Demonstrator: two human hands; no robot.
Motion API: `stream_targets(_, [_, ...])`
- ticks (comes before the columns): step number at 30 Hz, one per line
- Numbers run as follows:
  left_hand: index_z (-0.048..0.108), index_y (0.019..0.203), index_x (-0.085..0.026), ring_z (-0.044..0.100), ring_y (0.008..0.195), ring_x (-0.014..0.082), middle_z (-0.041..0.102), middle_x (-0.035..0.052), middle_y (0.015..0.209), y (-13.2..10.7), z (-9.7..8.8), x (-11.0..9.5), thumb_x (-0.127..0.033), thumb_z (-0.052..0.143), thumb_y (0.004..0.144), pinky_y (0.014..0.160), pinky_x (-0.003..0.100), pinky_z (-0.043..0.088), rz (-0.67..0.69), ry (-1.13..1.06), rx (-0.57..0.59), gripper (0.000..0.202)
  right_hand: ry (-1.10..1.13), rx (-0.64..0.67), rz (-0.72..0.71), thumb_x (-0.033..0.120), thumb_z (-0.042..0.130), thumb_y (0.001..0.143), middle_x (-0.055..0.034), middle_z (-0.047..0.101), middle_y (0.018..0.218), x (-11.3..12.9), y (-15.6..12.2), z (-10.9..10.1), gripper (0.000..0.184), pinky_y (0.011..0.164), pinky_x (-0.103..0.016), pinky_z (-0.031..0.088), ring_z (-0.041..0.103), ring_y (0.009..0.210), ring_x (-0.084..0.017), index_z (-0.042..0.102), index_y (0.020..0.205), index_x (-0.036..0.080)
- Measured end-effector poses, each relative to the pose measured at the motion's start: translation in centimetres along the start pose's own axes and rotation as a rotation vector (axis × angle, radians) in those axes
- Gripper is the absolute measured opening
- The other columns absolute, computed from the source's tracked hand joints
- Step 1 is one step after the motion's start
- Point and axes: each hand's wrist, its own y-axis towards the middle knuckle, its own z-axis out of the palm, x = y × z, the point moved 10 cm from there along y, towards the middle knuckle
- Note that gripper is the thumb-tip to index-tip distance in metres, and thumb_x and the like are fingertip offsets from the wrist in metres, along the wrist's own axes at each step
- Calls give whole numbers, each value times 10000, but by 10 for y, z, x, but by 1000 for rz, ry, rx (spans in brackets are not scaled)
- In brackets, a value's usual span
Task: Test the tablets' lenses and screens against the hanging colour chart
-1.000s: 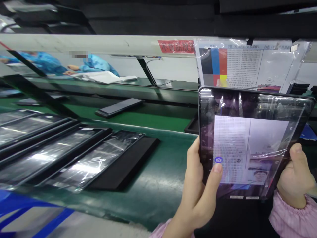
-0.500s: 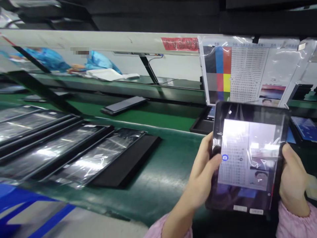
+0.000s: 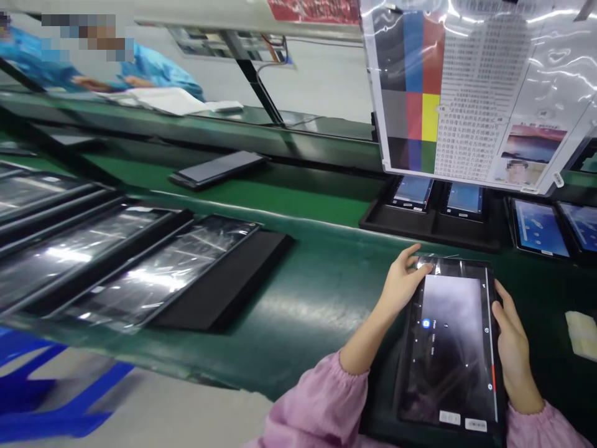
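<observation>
A black tablet [image 3: 454, 348] with a camera screen showing lies low at the bench's near edge, seemingly on a dark pad. Two small white labels are on its lower end. My left hand [image 3: 405, 279] grips its upper left corner, thumb over the front. On the right edge my right hand [image 3: 512, 342] holds it, with the thumb along the side and the fingers partly hidden. Above and beyond the tablet hangs a printed test chart [image 3: 485, 99] in a clear sleeve, with colour blocks, rows of text and small pictures.
Several film-covered tablets [image 3: 186, 261] lie in black foam at the left. A dark tray [image 3: 420, 227] beyond my hands bears two lit tablets, with more lit tablets [image 3: 541, 227] to its right. A single device [image 3: 219, 168] rests on the green strip. People in blue sit across.
Both hands have lowered the tablet from upright before the chart to near the bench. Its screen has gone from the chart's image to a mostly dark one. My left hand has shifted to the top corner.
</observation>
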Motion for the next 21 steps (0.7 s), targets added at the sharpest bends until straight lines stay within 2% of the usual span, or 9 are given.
stream_targets(3, [635,1308,-134,478,554,74,597,-43,783,4,-4,8,-265,841,626,561,218,399,-11,15,-36,725,-14,7,13,633,744,820,-10,584,1492,-6,4,-1,664,1172,-455,424,514,1398,-315,625,1394,322])
stream_targets(6, [621,1330,-119,502,580,99,575,-48,716,7,-6,16,-329,812,666,556,215,390,-43,6,-39,722,-33,1,23,623,732,837,3,576,1500,-17,7,-5,637,1178,-445,415,519,1393,-303,620,1394,337])
stream_targets(10, [643,1304,-84,466,548,108,543,-43,650,6,-16,29,-435,733,692,492,208,339,-125,-18,-47,711,-65,-2,66,610,716,855,-24,607,1462,-32,5,-2,659,1100,-429,494,578,1332,-296,583,1436,328])
stream_targets(12, [636,1316,-88,448,539,97,523,-53,652,4,-23,32,-444,723,670,482,196,329,-152,-39,-61,743,-79,32,62,595,703,870,-57,638,1419,-30,2,5,682,1036,-435,537,631,1258,-294,541,1471,314])
stream_targets(14, [606,1352,-100,457,551,89,547,-46,702,3,-28,33,-438,725,642,475,182,320,-169,-70,-72,796,-129,70,6,588,675,892,-88,627,1427,-14,1,8,644,935,-436,580,672,1172,-294,540,1454,304])
stream_targets(16, [579,1377,-105,481,562,91,586,-27,759,1,-32,34,-438,733,619,463,178,320,-185,-89,-81,842,-254,47,-141,574,620,926,-112,594,1456,18,2,-5,532,871,-434,588,674,1133,-290,593,1369,282])
stream_targets(19, [575,1373,-122,556,625,117,669,23,852,-1,-34,32,-441,752,619,492,189,392,-186,-54,-93,837,-678,-198,-420,525,566,927,-142,611,1380,81,1,-56,420,941,-498,527,625,1130,-315,672,1211,233])
stream_targets(21, [561,1376,-150,640,762,163,731,82,1005,-2,-33,29,-425,759,641,542,206,458,-162,-27,-90,810,-1020,-387,-481,525,548,896,-183,611,1317,106,0,-94,469,1005,-588,442,568,1155,-379,685,1196,192])
